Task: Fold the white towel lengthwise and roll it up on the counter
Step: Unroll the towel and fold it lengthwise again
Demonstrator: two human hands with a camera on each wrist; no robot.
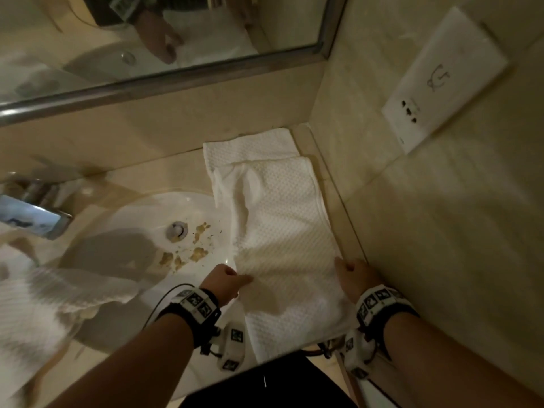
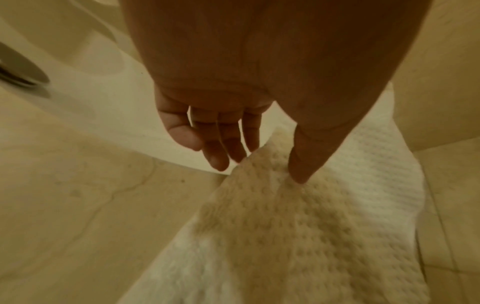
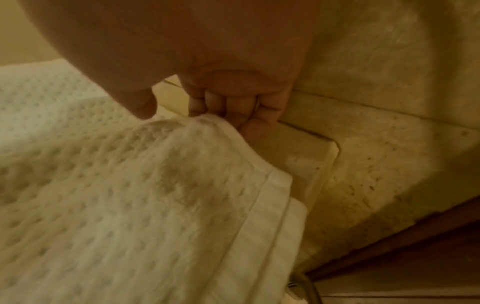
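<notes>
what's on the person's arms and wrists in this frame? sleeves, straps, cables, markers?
No sleeves: both forearms are bare. The left hand and right hand are ungloved. Each wrist carries a black strap with a white band of square black-and-white tags, left wrist band and right wrist band. A white tagged camera module hangs under each wrist. A thin black cable loops off the left band.

Dim, warm yellowish light fills the room. The arms throw soft shadows across the white towel and into the sink. The head view is smeared at its left edge and bent at its borders. Both wrist views are blurred and grainy, with close skin out of focus.
</notes>
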